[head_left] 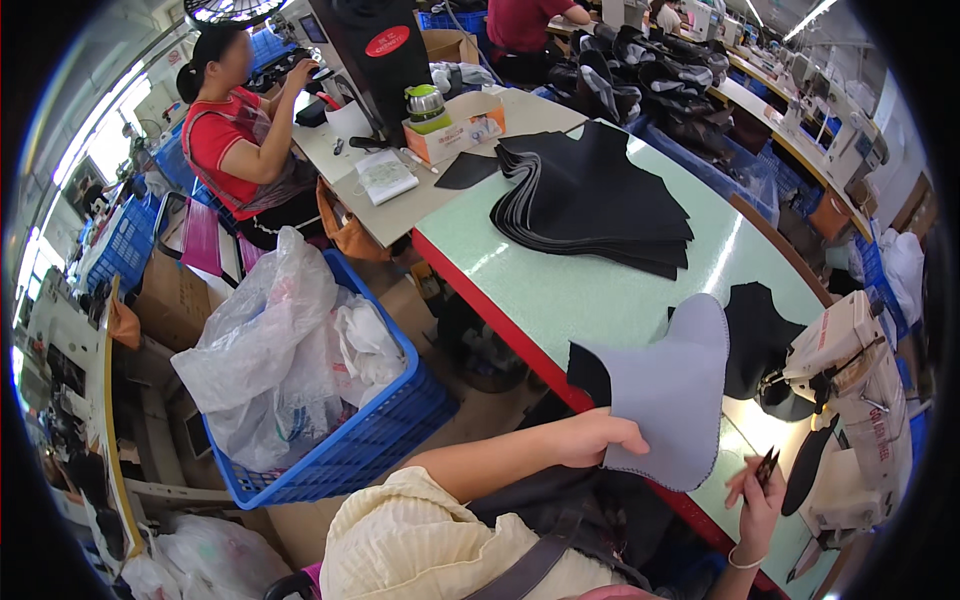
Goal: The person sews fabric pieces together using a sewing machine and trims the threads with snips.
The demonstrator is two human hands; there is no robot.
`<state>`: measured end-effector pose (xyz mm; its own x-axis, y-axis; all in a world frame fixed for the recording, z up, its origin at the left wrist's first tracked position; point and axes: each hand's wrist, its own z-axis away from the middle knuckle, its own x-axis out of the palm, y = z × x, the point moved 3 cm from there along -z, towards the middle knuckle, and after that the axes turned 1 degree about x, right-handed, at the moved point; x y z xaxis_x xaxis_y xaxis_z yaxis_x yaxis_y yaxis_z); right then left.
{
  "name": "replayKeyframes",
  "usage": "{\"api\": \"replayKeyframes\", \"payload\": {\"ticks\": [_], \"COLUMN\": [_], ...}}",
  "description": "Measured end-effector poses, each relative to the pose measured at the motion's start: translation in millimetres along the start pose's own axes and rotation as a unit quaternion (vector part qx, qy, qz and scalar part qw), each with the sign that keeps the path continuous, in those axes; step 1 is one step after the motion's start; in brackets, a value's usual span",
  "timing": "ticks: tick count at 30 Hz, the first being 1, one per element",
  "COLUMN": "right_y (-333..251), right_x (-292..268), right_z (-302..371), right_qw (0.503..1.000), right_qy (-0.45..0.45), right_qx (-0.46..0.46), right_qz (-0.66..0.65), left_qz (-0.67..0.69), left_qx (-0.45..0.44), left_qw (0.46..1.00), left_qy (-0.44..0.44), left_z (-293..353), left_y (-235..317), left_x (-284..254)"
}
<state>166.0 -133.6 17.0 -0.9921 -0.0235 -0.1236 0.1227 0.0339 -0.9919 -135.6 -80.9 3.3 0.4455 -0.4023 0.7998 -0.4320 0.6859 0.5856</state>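
My left hand (598, 438) pinches the lower left edge of a grey fabric piece (672, 385), raised over the table's red front edge. Stitching runs along its curved right and bottom edges, and a black part shows at its left. My right hand (757, 508) is closed round dark thread snips (767, 466), points up, just right of the fabric and apart from it. Beyond the grey piece lies a black cut piece (757, 335), next to a white sewing machine (843, 345) at the right. Another narrow black piece (808, 466) rests near the machine's base.
A thick stack of black cut pieces (590, 205) lies on the pale green table (480, 262). At the left stands a blue crate (335, 468) full of clear plastic bags. A bottle (426, 108) in a cardboard box stands farther back. A co-worker in red (235, 150) sits at the far left.
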Motion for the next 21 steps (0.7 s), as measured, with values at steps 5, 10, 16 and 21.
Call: {"api": "replayKeyframes", "payload": {"ticks": [5,10,16,21], "right_y": [-45.0,-55.4,-64.1,-69.8], "right_x": [38.4,40.1,46.8,56.3], "right_z": [-20.8,-31.6,-34.7,-38.4], "right_qw": [0.989,0.988,0.973,0.972], "right_qy": [-0.051,-0.046,-0.086,-0.099], "right_qx": [-0.065,-0.084,-0.132,-0.146], "right_qz": [0.123,0.122,0.166,0.156], "left_qz": [0.034,0.088,0.063,0.083], "left_qx": [0.018,0.087,0.124,0.114], "left_qw": [0.999,0.991,0.990,0.990], "left_qy": [0.007,-0.058,-0.039,-0.032], "left_z": [4.5,5.9,6.4,6.1], "left_y": [-0.3,3.5,11.4,11.7], "left_x": [-4.0,-2.8,1.3,2.1]}}
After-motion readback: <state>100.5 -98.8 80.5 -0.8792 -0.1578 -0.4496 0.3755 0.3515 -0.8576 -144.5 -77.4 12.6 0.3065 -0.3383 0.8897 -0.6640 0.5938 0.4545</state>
